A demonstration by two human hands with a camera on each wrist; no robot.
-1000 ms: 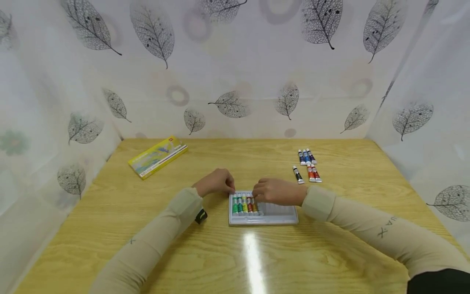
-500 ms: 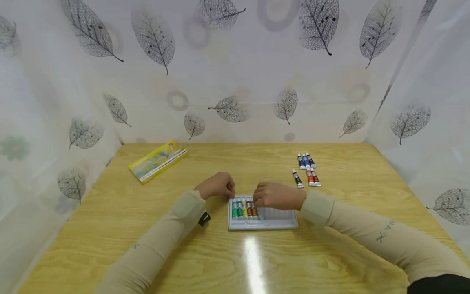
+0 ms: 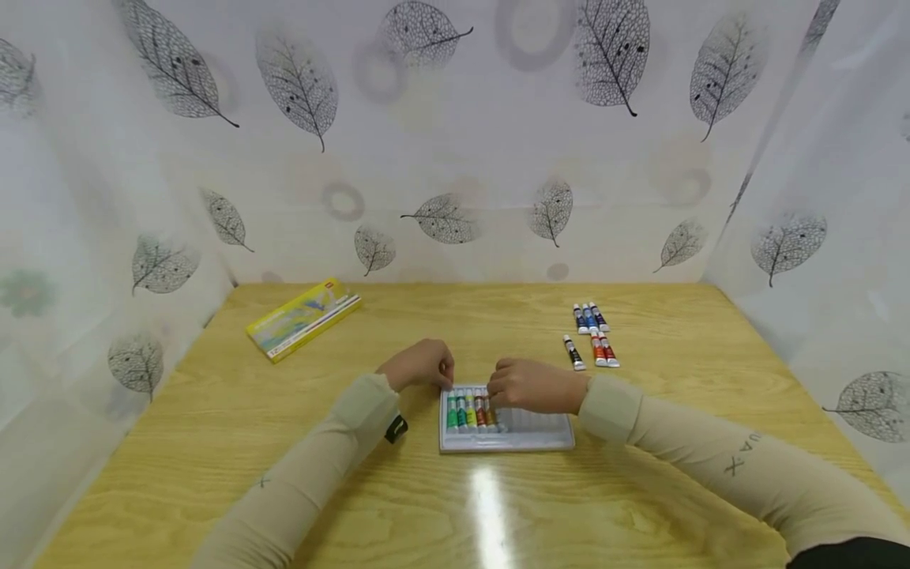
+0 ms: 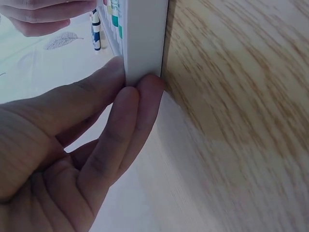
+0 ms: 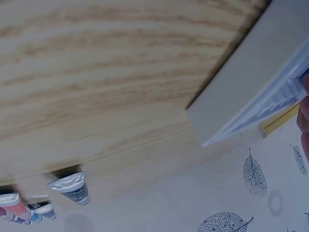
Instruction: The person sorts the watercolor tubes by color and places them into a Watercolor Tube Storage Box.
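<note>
A white plastic tray (image 3: 526,439) lies on the table, with a row of paint tubes (image 3: 471,412) in its left slots: greens, yellow, brown-red and ochre. My left hand (image 3: 421,365) pinches the tray's far left corner; in the left wrist view the thumb is on the inner side and fingertips are at the outer wall. My right hand (image 3: 533,385) is over the tray's middle, fingers curled down at a paint tube (image 3: 502,427) beside the ochre one. Only that tube's pale lower end shows; the fingers hide the rest. Ribbed slots are visible to its right.
Several loose paint tubes lie at the back right: three blue-purple tubes (image 3: 591,318), two red-orange tubes (image 3: 604,349) and a black tube (image 3: 573,353). A yellow paint box (image 3: 304,320) lies at the back left. A leaf-patterned curtain (image 3: 462,158) surrounds the wooden table (image 3: 341,506).
The head view has tilted slightly upward, so everything sits a little lower in it. Both hands stay at the same places on the tray.
</note>
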